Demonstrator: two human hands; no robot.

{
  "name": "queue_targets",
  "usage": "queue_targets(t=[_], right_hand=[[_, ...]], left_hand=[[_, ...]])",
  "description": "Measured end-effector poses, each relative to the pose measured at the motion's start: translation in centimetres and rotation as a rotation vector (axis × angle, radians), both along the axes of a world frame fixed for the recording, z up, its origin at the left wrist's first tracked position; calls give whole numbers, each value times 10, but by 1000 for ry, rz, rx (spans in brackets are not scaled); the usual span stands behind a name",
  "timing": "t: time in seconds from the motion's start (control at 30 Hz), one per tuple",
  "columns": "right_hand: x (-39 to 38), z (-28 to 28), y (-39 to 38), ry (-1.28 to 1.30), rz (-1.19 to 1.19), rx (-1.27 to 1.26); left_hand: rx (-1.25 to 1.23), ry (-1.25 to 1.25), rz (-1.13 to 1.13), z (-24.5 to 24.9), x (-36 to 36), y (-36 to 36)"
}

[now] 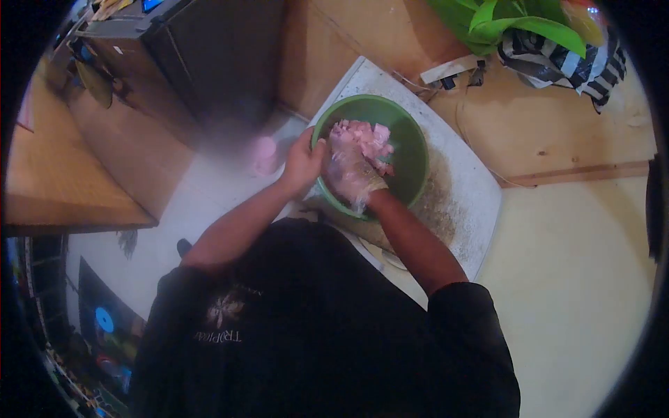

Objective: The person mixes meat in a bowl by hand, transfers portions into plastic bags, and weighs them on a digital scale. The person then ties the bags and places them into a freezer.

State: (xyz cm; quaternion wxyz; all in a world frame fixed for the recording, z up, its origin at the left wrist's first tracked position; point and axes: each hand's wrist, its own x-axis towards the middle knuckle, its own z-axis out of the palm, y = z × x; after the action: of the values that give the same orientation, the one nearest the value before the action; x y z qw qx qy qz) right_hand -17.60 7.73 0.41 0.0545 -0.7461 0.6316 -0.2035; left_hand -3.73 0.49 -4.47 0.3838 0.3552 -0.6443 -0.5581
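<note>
A round green bowl (416, 132) rests on a white, stained surface (477, 202). Pink chunks (369, 139), which look like raw meat, lie inside it. My left hand (304, 164) is closed on the bowl's left rim, with the thumb at the edge. Inside the bowl is my right hand (352, 171), covered by a clear plastic glove and touching the pink chunks. Its fingertips are hidden among the chunks, so its grip cannot be made out.
A pink container (264, 155) stands on the floor to the left. Beyond it is a dark cabinet (223, 63). A wooden tabletop (70, 174) juts in at far left. Green plastic (488, 24) and a striped bag (564, 59) are at upper right, near a white power strip (451, 70).
</note>
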Motion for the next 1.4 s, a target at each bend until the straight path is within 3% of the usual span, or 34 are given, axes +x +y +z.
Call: queue_targets(t=[0.07,0.13,0.23,0.27,0.33,0.4,0.43,0.63,0.73,0.77,0.83,0.93,1.07,1.17,1.23,1.27,1.3,1.33,1.4], right_hand=[[-8,-24,15,-80,-85,75],[-18,-32,19,-159,-172,146],[-57,-44,15,58,-246,387],[-90,-79,12,-167,-147,358],[-113,-82,0,-388,-36,331],[-109,-35,-10,165,99,-144],[-109,-23,-12,251,119,-249],[-104,-17,8,117,-36,242],[-67,-14,23,98,-68,358],[-55,-13,26,97,-74,382],[-42,-15,29,97,-87,417],[-31,-17,24,77,-113,420],[-23,-10,3,112,-117,373],[-12,8,-11,284,-70,356],[-2,16,-10,391,-29,394],[1,15,-6,387,-11,422],[2,13,-1,-83,-40,471],[1,14,7,-85,-36,471],[-1,4,18,46,-30,447]], left_hand=[[-132,20,44,-7,-3,0],[22,52,12,-10,-3,0],[188,106,-83,1,0,1],[189,105,-82,4,0,3],[-3,65,5,9,0,5],[6,53,-17,12,1,4],[12,50,-46,14,2,3],[193,141,-26,45,3,13],[198,114,-15,42,2,13],[201,115,-16,40,3,13],[-33,-21,34,39,3,13],[-53,105,63,22,1,12],[60,99,12,7,2,9],[2,12,42,4,2,8],[128,-30,-33,4,2,4],[129,-33,-31,4,2,4],[43,6,4,5,0,5],[-43,46,39,5,0,5],[10,79,-9,1,2,3]])
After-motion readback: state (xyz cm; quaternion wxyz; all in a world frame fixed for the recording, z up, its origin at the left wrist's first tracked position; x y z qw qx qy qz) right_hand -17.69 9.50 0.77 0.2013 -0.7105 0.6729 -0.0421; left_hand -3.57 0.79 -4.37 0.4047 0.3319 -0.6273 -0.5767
